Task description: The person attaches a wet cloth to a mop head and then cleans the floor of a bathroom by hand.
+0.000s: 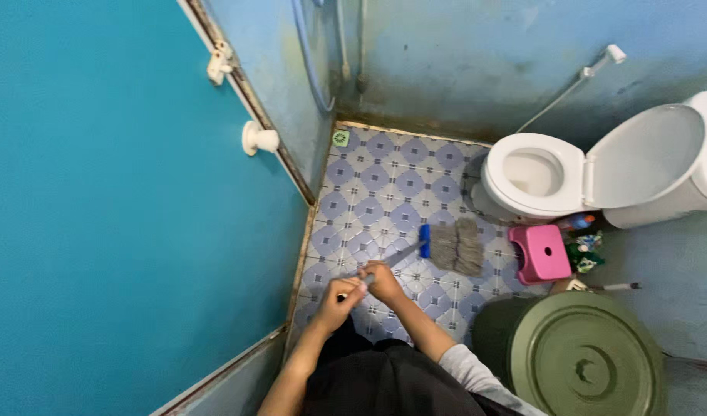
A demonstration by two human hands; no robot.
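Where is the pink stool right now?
In the head view, the pink stool stands on the tiled floor at right, below the open toilet, between the mop head and the green lidded bin.

Dim, soft light; edges maybe warped.

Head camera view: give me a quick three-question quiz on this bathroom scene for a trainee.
1. True or false: both hands, the left hand and the right hand, grip the handle of the blue-headed mop with grey strands.
2. What lies between the mop's strands and the round green plastic bin with its lid on? A) the small pink plastic stool B) a red bucket C) a folded towel
3. Fill in: the lid of the white ceramic toilet is ____.

Key:
1. True.
2. A; the stool stands on the blue patterned floor tiles beside the toilet.
3. Raised; the bowl is open.
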